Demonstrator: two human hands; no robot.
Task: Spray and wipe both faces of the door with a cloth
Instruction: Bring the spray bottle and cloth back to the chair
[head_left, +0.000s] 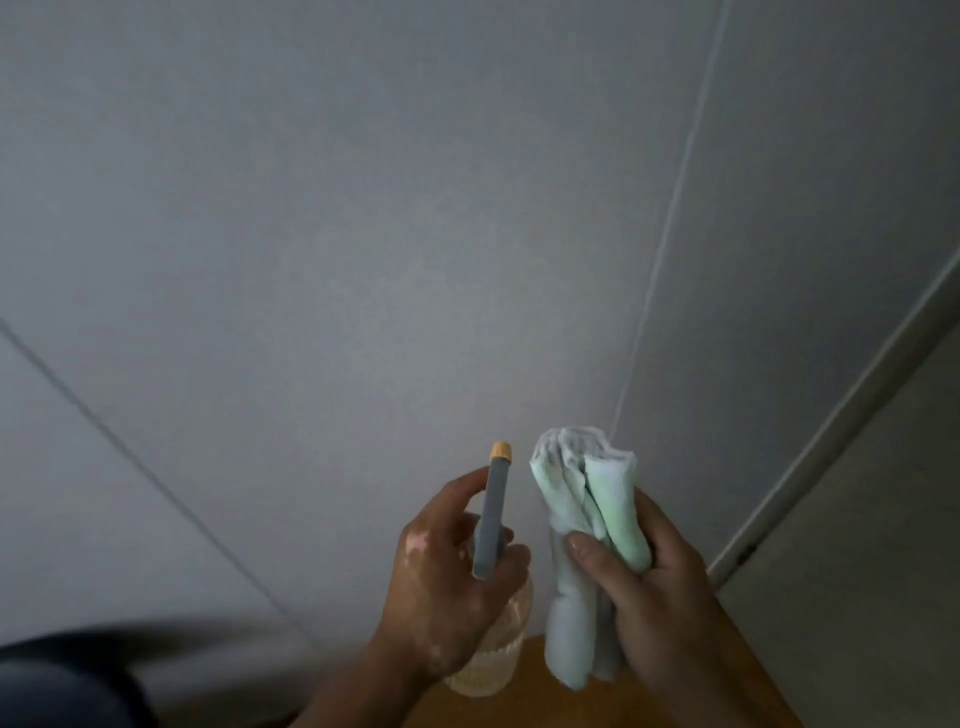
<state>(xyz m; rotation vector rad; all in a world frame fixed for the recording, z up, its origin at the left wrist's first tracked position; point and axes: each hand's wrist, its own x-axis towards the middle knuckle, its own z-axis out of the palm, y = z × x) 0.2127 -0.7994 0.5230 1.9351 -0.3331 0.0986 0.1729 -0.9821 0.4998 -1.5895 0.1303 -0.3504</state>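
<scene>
Head: left hand (441, 587) grips spray bottle (491, 519); right hand (660, 597) grips cloth (587, 525).

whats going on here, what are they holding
A person faces a grey door at close range. The left hand grips a spray bottle with its nozzle aimed at the surface. The right hand holds a bunched pale green cloth upright beside it. No wiping shows yet.
</scene>
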